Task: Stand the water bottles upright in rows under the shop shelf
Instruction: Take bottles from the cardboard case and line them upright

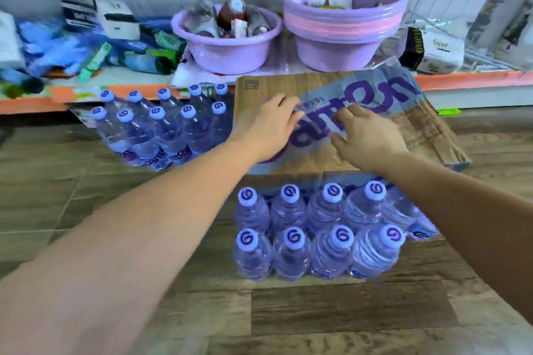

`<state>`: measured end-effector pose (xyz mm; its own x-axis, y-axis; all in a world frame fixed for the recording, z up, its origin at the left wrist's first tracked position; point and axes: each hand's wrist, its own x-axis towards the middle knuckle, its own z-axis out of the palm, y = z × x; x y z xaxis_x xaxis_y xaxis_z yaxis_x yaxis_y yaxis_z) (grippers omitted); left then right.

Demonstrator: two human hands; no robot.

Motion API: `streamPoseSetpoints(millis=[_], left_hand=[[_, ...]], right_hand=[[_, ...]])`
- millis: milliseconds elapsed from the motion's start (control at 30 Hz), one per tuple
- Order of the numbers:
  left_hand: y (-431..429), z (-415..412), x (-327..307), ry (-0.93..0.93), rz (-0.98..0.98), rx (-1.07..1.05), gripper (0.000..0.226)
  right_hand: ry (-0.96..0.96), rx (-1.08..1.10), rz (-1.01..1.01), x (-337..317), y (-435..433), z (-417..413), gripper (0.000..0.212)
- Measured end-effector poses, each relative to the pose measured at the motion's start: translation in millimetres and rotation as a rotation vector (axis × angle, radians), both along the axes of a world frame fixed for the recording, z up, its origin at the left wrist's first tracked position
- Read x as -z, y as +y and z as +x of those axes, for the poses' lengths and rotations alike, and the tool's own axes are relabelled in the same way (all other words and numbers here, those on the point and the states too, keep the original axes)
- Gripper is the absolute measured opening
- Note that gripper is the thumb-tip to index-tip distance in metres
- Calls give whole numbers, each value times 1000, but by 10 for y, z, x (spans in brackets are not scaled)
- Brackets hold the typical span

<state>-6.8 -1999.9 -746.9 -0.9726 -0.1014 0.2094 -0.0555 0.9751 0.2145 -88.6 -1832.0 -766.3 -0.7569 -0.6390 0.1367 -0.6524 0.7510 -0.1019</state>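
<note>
Several clear water bottles with pale blue caps [314, 233] stand upright in two rows on the wooden floor in front of me. A second group of the same bottles [161, 124] stands in two rows under the shop shelf [34, 101] at the left. Between the groups lies a flattened cardboard sheet [427, 130] covered by printed plastic wrap [375, 95]. My left hand [265, 127] and my right hand [366, 138] both grip the wrap's edge over the cardboard.
On the shelf stand a purple basin with bottles [227, 37], a stack of purple and pink basins [343, 26], boxes and blue packets at the left [86, 37], and a tissue pack [435, 49] at the right.
</note>
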Motion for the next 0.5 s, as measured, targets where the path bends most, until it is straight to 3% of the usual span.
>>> streamPoseSetpoints(millis=[100,233,333,500], left_hand=[[-773,221,-6,-25,-44,-179,41],[-1469,446,208,-204,18,-318,52],[-1720,540,447,-354,-25,-354,57],[-1928,422,671,-397,-74,-399,78]], right_hand=[[-47,-98,-10,48,-706,97,39],[-167,-158,-28,169,-1537,228,40],[-224,-206,49,299,-1922,302,42],[-193,-222,131,490,-2274,236,48]])
